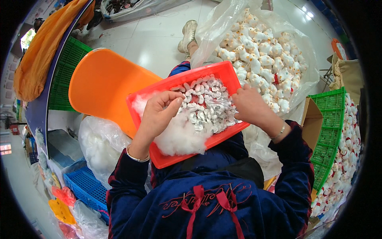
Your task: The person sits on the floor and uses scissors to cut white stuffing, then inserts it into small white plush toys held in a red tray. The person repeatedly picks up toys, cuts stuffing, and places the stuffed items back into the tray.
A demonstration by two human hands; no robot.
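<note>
Red plastic tray [223, 71] sits on the lap, centre. In it: white stuffing fluff [179, 137] near-left, small silvery-white pieces [207, 109] to the right. Left hand [159, 113] over the fluff, right hand [248, 104] at tray's right edge. Clear bag of white plush toys [262, 59] far-right; orange plastic chair [101, 83] left; green plastic crate [330, 131] right.

tray [232, 71]: bright red
stuffing [181, 137]: white
small pieces in tray [207, 107]: white with silvery grey
soft toys in clear bag [262, 59]: cream white with touches of red
chair [103, 85]: orange
crates [330, 131]: green, with an open grid
low crate [85, 187]: blue
sleeves [292, 179]: dark blue velvet with red trim and red embroidery
cloth [43, 51]: orange
</note>
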